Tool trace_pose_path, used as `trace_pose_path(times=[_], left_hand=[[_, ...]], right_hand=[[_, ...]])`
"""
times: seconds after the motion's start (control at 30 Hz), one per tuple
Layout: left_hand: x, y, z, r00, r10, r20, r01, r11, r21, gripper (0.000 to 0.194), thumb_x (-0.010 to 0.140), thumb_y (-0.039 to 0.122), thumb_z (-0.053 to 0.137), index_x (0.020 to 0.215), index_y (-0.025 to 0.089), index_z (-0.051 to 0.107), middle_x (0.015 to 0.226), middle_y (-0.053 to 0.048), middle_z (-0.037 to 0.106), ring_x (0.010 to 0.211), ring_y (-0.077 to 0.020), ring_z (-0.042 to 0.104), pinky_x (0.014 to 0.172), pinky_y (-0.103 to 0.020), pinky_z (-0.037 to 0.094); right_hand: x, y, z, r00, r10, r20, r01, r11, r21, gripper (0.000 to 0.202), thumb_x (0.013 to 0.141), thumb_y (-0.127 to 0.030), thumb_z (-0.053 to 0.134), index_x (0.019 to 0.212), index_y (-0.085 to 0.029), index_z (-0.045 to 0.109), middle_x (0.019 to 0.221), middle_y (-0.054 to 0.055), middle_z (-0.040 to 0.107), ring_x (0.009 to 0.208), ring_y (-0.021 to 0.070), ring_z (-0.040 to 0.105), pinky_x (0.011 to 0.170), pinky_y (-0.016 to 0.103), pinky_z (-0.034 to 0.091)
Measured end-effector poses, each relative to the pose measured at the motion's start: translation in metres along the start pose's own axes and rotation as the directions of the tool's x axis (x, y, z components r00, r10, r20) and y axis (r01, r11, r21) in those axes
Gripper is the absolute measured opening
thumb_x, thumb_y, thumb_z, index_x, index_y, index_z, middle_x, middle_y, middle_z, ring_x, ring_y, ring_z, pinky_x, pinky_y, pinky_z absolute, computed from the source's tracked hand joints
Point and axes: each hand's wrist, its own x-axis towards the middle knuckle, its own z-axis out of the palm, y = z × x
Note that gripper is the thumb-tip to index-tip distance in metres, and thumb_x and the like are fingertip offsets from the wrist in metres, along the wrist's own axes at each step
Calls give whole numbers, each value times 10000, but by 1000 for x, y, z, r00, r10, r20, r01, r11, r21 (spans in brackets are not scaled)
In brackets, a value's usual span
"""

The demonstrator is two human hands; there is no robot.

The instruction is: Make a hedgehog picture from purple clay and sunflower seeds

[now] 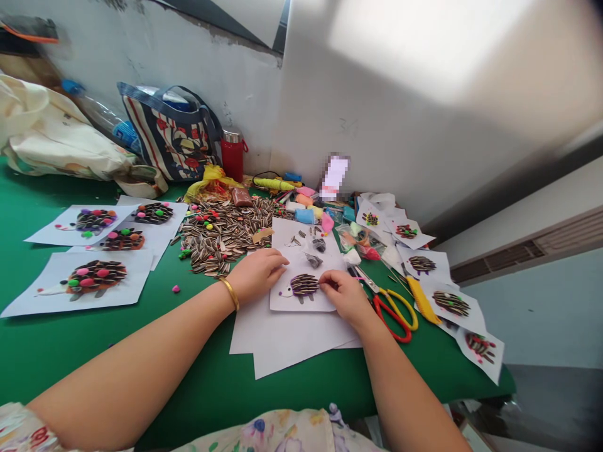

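Note:
A white sheet lies before me with a small hedgehog figure made of striped sunflower seeds on a purple base. My left hand, a gold bangle at its wrist, rests on the sheet's left edge with fingers stretched out. At the figure's right end my right hand has thumb and fingertips pinched together; whatever is between them is too small to make out. Just above the figure are dark lumps in clear wrapping and a few loose seeds. More white paper lies underneath.
A big heap of sunflower seeds spreads behind my left hand. Scissors and a yellow cutter lie at right. Finished hedgehog sheets sit left, with others along the right edge. A red flask and bag stand behind.

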Motion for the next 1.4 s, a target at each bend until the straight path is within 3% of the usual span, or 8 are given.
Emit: trace_pose_path(times=[0.57, 1.03, 1.23, 1.4], left_hand=[[0, 1, 0, 1000, 3, -1, -3, 1000, -18, 251, 931, 240, 490, 1074, 199, 692, 1044, -75, 675, 1020, -227, 613, 943, -375, 480], [0, 1, 0, 1000, -1, 6, 1, 1000, -13, 251, 933, 242, 489, 1080, 197, 687, 1059, -73, 668, 1032, -224, 608, 949, -366, 474], [-1, 0, 0, 1000, 1, 7, -1, 1000, -31, 251, 929, 240, 493, 1087, 204, 685, 1067, -75, 666, 1044, -225, 607, 955, -369, 477], [-1, -2, 0, 1000, 5, -1, -5, 999, -43, 256, 922, 250, 499, 1089, 207, 688, 1088, -78, 668, 1052, -229, 607, 963, -382, 478]], right_hand=[[4, -2, 3, 997, -71, 34, 74, 991, -108, 163, 826, -183, 529, 854, -231, 683, 876, 30, 694, 858, 193, 617, 797, 314, 462], [2, -2, 5, 998, -52, 25, 54, 996, -70, 152, 808, -183, 534, 863, -223, 670, 886, 26, 694, 863, 193, 623, 799, 316, 466], [-5, -8, -4, 997, 51, -55, -53, 997, -48, 109, 807, -214, 501, 855, -232, 597, 772, -7, 641, 655, 160, 561, 616, 275, 432], [-3, 6, -7, 991, -21, -134, 11, 997, -70, 242, 800, -160, 452, 934, -218, 645, 921, 43, 672, 823, 195, 606, 757, 321, 484]])
